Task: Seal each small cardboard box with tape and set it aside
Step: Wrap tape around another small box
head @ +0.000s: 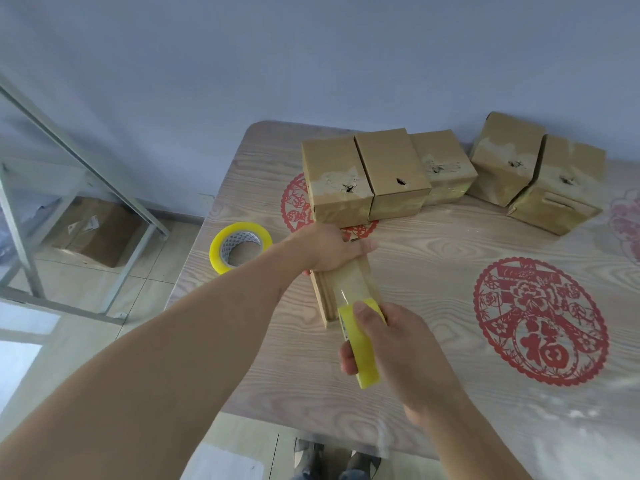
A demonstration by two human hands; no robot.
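A small cardboard box (327,299) stands near the table's left front. My left hand (329,249) presses down on its far top edge. My right hand (391,341) grips a yellow tape roll (362,355) just in front of the box. A clear strip of tape (353,282) runs from the roll up over the top of the box toward my left hand. Most of the box is hidden under the tape and my hands.
A second yellow tape roll (239,247) lies flat at the table's left edge. Several taped boxes (391,174) line the back of the wooden table (450,244), which carries red paper-cut decorations (540,320). A metal frame (86,168) and a carton (93,230) are on the floor left.
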